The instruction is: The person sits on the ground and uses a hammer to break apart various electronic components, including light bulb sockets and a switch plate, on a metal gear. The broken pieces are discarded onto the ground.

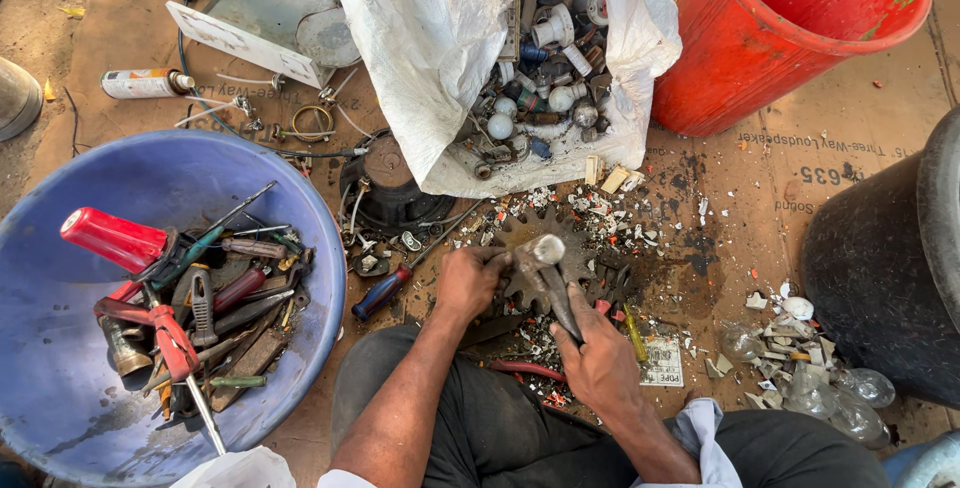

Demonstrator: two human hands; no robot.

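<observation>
1. Landmark: toothed gear wheel (578, 248), flat on the cardboard floor (780, 178), mid-frame, dark and rusty.
2. Left hand (468, 283) sits at the gear's left edge, fingers curled shut on a small part (500, 260) pinned against the gear; too small to say what it is.
3. Right hand (600, 363) just below the gear, fist closed round the handle of a hammer (553, 273); the hammer's pale head lies over the gear's left half, next to the left hand's fingertips.
4. White sack (430, 38) above the gear, mouth open, full of bulb bases and sockets (545, 68).
5. White and red shards (610, 218) scattered on and right of the gear.
6. Blue-handled screwdriver (385, 290) left of the gear, near the left wrist.
7. Blue basin (60, 368) far left of the gear, holds pliers, cutters, screwdrivers, red-handled tools (115, 238).
8. Red bucket (770, 38) up and right of the gear.
9. Black drum (880, 268) far right of the gear; clear glass bulbs (850, 398) and broken pieces at its foot.
10. Spray can (145, 83) far upper left of the gear.
</observation>
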